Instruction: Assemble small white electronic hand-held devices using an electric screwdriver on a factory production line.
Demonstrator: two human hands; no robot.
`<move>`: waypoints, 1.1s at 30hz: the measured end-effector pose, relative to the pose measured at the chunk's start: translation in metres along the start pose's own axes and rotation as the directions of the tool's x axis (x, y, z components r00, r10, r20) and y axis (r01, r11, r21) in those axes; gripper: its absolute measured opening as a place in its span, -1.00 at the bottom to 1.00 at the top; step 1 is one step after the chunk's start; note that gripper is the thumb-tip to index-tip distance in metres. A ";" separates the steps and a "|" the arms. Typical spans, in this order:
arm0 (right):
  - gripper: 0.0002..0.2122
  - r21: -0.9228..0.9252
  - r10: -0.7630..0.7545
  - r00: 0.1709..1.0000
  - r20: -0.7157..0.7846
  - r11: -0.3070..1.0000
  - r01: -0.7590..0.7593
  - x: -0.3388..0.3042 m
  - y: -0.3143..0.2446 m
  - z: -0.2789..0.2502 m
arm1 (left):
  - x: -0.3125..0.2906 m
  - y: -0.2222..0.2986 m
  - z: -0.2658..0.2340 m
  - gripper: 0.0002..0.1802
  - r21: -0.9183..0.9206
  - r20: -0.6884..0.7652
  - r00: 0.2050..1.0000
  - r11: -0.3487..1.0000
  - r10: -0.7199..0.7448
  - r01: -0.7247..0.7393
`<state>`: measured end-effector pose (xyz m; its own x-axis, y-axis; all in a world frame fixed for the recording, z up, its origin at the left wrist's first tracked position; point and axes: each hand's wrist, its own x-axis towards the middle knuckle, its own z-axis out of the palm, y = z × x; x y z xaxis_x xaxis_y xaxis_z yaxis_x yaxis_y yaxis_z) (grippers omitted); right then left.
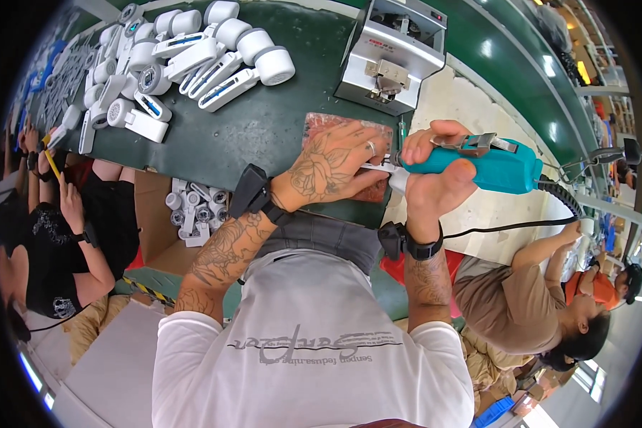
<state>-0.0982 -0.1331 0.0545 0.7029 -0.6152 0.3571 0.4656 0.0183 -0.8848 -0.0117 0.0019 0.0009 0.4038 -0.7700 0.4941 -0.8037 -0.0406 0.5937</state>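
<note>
**Ana:** Head view first: what is each hand on?

**Ben:** The right hand (431, 175) is wrapped tight around a teal plastic electric screwdriver with a grey metal clip on top (493, 165). It lies nearly level, its nose pointing to the person's left. A black coiled cord (560, 198) leaves its rear end and runs off to the right.

**Ana:** And the left?

**Ben:** The left hand (332, 167) is curled over a small white plastic part (373, 167), fingers pressed down on it, right at the screwdriver's nose. Most of the part is hidden under the fingers, so I cannot tell its shape.

**Ana:** Where does that sit?

**Ben:** At the near edge of a dark green workbench (264, 128), above a clear reddish plastic tray (321, 123) lying flat beneath the left hand. Both wrists carry black bands.

**Ana:** What else is on the bench?

**Ana:** I see a pile of white handheld plastic housings with round heads (185, 53) far left.

**Ben:** Yes, well apart from the hands. A grey metal benchtop machine (392, 53) stands just behind the tray. More white parts sit in a cardboard box (192, 207) below the bench edge. Other seated people work at left and right.
</note>
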 end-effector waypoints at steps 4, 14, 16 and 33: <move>-0.21 -0.029 0.016 1.000 0.001 0.999 -0.016 0.001 -0.001 0.000 | 0.001 0.001 -0.006 -0.67 -0.059 0.188 0.977 0.992 -0.102 0.114; -0.21 -0.008 0.018 1.000 0.007 1.000 -0.018 -0.001 0.000 -0.005 | -0.002 -0.006 -0.001 -0.69 -0.154 0.219 0.971 0.979 -0.098 0.134; -0.21 0.013 0.005 1.000 0.010 1.000 -0.005 -0.001 0.003 -0.007 | 0.001 -0.007 -0.007 -0.69 -0.167 0.252 0.965 0.979 -0.072 0.117; -0.22 -0.010 0.002 1.000 0.032 1.000 -0.001 -0.006 0.000 -0.006 | 0.000 0.001 -0.002 -0.65 -0.152 0.117 0.991 0.985 -0.063 0.080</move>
<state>-0.1055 -0.1346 0.0510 0.7202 -0.5900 0.3651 0.4594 0.0112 -0.8882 -0.0114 0.0027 0.0025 0.3994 -0.8353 0.3778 -0.6926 -0.0049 0.7213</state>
